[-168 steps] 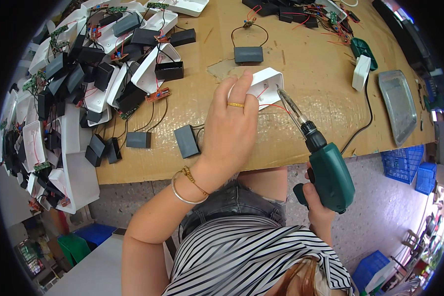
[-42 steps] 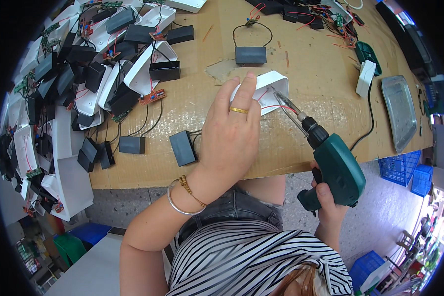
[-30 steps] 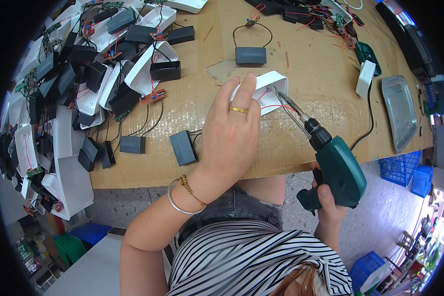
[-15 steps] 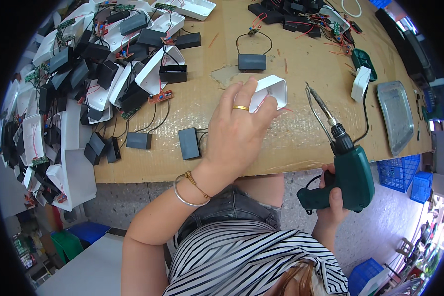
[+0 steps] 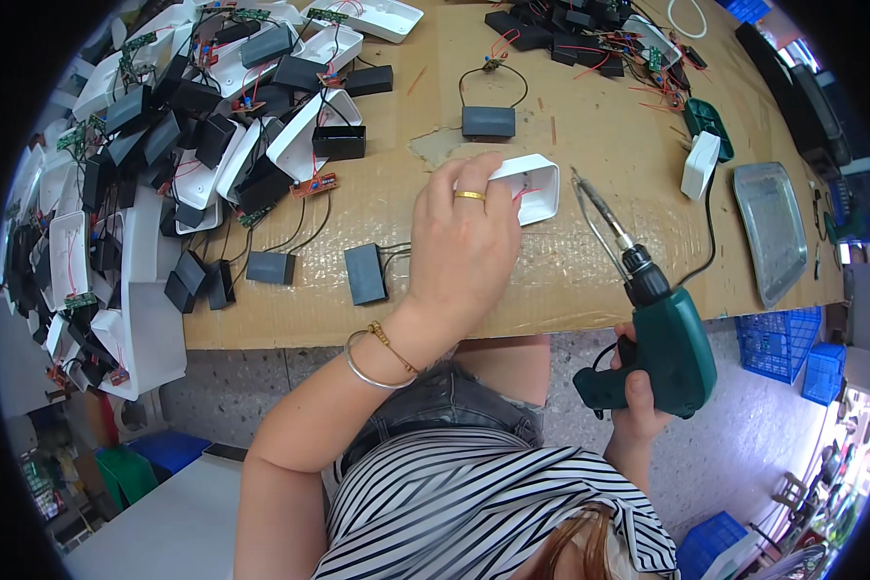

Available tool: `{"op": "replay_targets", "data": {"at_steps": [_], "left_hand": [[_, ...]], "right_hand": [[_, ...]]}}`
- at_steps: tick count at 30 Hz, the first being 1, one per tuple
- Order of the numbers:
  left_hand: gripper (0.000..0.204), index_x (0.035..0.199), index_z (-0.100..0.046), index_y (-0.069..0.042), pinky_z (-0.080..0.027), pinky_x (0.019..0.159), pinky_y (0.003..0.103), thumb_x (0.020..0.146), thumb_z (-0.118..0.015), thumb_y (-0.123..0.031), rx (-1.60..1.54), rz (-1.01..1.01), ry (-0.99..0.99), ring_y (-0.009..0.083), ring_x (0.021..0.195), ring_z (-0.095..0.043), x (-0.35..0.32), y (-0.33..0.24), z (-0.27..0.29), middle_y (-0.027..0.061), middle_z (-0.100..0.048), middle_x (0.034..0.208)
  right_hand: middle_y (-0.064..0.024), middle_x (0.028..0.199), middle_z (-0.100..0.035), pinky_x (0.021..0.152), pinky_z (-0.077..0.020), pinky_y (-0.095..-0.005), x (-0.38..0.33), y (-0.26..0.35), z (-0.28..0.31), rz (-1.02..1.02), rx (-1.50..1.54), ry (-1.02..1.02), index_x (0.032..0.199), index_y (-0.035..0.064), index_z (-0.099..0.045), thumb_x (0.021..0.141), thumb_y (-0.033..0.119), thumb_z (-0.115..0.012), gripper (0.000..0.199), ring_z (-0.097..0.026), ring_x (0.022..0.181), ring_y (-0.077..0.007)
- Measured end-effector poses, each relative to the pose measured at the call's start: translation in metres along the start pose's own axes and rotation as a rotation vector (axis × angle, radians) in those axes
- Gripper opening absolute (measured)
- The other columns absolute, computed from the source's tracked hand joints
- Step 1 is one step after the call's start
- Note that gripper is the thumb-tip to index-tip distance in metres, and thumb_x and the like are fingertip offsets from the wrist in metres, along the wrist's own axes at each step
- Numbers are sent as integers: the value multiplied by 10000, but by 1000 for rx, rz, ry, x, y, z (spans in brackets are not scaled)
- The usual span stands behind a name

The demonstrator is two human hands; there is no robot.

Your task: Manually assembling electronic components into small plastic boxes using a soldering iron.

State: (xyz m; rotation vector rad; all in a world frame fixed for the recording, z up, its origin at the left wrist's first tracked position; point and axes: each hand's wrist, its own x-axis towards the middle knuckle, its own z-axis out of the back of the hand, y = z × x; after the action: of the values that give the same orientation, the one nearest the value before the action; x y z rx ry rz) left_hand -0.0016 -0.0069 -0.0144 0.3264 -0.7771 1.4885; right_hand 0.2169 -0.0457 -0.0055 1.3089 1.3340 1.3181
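Note:
My left hand (image 5: 466,246) is closed around a white plastic housing (image 5: 541,189), its open side facing right with a short red wire inside. My right hand (image 5: 638,411) grips the handle of a green soldering gun (image 5: 675,338). The gun's metal tip (image 5: 590,193) points up and left, just right of the housing and apart from it. Left of my left hand lies a dark grey box (image 5: 365,274), with black leads running behind the hand. Farther back, another dark box (image 5: 488,122) has a looped black lead and a small board at its top.
A large pile of white housings (image 5: 304,145), dark boxes and circuit boards fills the left side. More boards with red wires (image 5: 590,43) lie at the back right. A metal tray (image 5: 771,232) and a green holder (image 5: 709,128) stand on the right. The gun's black cord (image 5: 713,232) crosses the cardboard.
The soldering gun has moved left, bringing its tip nearer the housing. My left thumb has drawn back from the housing's opening, so the wire inside shows more.

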Motion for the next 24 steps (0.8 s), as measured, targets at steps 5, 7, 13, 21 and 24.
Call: {"op": "replay_targets", "data": {"at_steps": [5, 7, 13, 21, 24], "left_hand": [[150, 781, -551, 16, -433, 743, 396, 675, -612, -73, 44, 29, -10, 299, 921, -500, 2, -1, -3, 117, -530, 1013], [156, 779, -558, 11, -427, 734, 391, 661, -615, -73, 62, 33, -18, 292, 911, -501, 3, -2, -3, 109, -531, 998], [137, 758, -564, -8, -436, 701, 391, 668, -645, -73, 86, 56, 16, 292, 871, -518, 6, -7, 0, 101, -543, 977], [102, 705, -569, -11, -433, 685, 393, 648, -638, -61, 96, 77, 38, 289, 848, -517, 8, -10, 1, 99, -543, 954], [98, 700, -570, -12, -433, 682, 392, 647, -636, -62, 106, 68, 20, 290, 839, -518, 8, -10, 0, 99, -545, 951]], "right_hand": [[-129, 1033, -604, 709, -449, -263, -7, -4, 7, -58, -112, 108, 1202, -35, -484, 765, 213, -694, 545, -556, 801, -144], [-99, 929, -607, 684, -450, -258, -5, -12, 11, -23, -200, 110, 1158, -34, -516, 737, 150, -707, 497, -558, 748, -137], [-63, 778, -613, 628, -446, -243, 3, -13, 4, 74, -379, 105, 1054, -42, -578, 700, 93, -720, 404, -548, 651, -122], [-68, 793, -616, 625, -445, -239, 4, -11, 0, 40, -310, 79, 1040, -48, -581, 706, 91, -717, 386, -552, 667, -119], [-70, 805, -617, 625, -446, -241, 6, -10, -1, 41, -287, 81, 1039, -49, -579, 704, 83, -712, 383, -556, 672, -120]]}}
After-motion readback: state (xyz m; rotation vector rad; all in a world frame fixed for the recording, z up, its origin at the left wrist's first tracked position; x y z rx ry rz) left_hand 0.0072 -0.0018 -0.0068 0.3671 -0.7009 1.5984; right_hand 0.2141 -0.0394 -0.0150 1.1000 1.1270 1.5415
